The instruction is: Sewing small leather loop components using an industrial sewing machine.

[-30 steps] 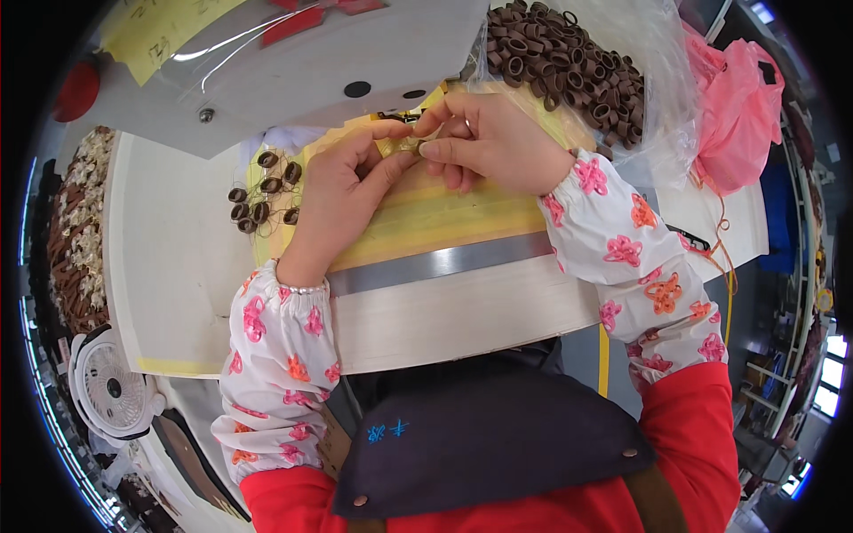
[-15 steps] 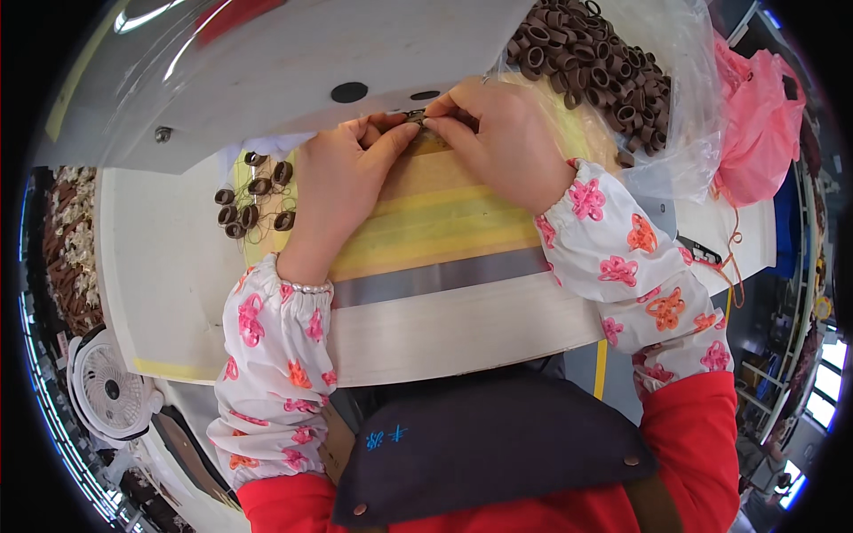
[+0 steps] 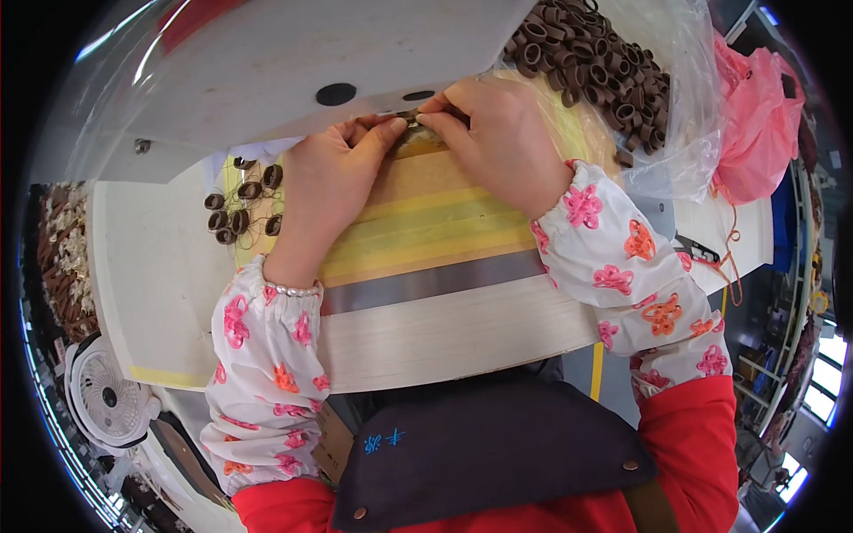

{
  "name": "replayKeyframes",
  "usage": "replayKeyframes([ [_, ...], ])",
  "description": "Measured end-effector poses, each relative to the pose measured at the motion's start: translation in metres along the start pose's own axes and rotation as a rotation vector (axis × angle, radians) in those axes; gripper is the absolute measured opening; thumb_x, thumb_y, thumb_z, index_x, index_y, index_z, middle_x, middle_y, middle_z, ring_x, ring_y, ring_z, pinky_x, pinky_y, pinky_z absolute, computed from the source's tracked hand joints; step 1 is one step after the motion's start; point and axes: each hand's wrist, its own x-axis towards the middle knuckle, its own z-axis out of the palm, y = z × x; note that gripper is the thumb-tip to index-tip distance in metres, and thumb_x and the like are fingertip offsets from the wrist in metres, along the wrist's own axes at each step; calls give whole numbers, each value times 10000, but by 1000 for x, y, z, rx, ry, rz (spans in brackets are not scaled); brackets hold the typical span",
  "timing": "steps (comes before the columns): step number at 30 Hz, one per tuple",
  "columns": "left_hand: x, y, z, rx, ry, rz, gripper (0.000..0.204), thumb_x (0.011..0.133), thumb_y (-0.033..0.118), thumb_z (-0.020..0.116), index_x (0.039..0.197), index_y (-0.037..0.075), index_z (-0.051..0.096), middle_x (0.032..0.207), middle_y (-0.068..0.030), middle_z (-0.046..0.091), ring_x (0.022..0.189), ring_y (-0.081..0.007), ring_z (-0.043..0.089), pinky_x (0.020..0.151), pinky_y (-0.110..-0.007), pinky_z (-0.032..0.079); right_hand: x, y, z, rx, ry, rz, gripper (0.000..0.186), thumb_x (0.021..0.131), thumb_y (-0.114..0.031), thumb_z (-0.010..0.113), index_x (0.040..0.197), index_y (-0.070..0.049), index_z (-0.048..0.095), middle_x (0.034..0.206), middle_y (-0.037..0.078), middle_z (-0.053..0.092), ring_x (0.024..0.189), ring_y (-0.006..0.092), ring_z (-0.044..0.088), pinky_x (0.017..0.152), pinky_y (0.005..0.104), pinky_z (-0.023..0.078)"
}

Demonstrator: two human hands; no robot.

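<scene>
My left hand [image 3: 330, 178] reaches in under the pale grey machine housing [image 3: 267, 89], thumb and fingertips pinched together. Just across from it my right hand [image 3: 508, 138] is closed the same way, its fingertips a little apart from the left ones. What the two hands pinch is small and mostly covered by fingers, so its kind does not show. A metal part of the machine [image 3: 410, 116] glints between the fingertips. Left of my left wrist lie several small dark brown loops [image 3: 240, 220], with thin threads trailing among them.
A heap of brown loops [image 3: 626, 84] lies on clear plastic [image 3: 697, 115] at the far right. Beyond it hangs a pink plastic bag [image 3: 755, 124]. A dark-handled cutter [image 3: 697, 250] rests near the right edge. Yellow tape strips [image 3: 426, 235] cover the table; a white fan [image 3: 108, 395] stands left.
The view has shifted slightly, so the machine housing and loops sit a little differently. Both hands stay pinched under the machine, the left fingertips slightly farther from the right.
</scene>
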Motion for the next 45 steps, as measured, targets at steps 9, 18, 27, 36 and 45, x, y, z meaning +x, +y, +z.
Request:
replayKeyframes([
  [9,-1,1,-4,38,30,15,358,763,301,668,599,3,557,505,52,457,504,-11,375,478,-201,328,4,-6,-3,-20,-66,39,65,728,-40,598,736,11,559,649,171,565,625,344,556,559,399,447],
  [18,-2,5,-3,46,28,39,366,770,273,665,571,-3,529,504,42,456,500,-21,357,473,-200,326,0,-2,-1,-30,-45,17,70,733,-34,592,750,19,550,669,183,555,638,353,544,571,406,441],
  [27,-1,6,-4,62,30,71,405,767,287,658,530,9,484,483,22,443,484,-39,363,465,-220,329,6,-5,-5,-105,-116,61,81,738,-66,594,749,11,574,659,184,570,639,344,567,571,395,459],
  [36,3,-10,-1,-27,85,109,374,767,293,662,558,20,512,497,39,470,479,-28,376,460,-204,332,11,-6,-4,-111,-160,55,96,711,-75,605,717,16,576,669,174,573,668,339,571,586,394,463],
  [45,0,-8,-1,-26,73,52,265,779,274,655,733,15,623,505,63,478,475,1,374,446,-192,312,12,-3,-4,-104,-160,47,107,708,-87,615,709,14,579,671,176,578,655,339,571,583,393,461],
])
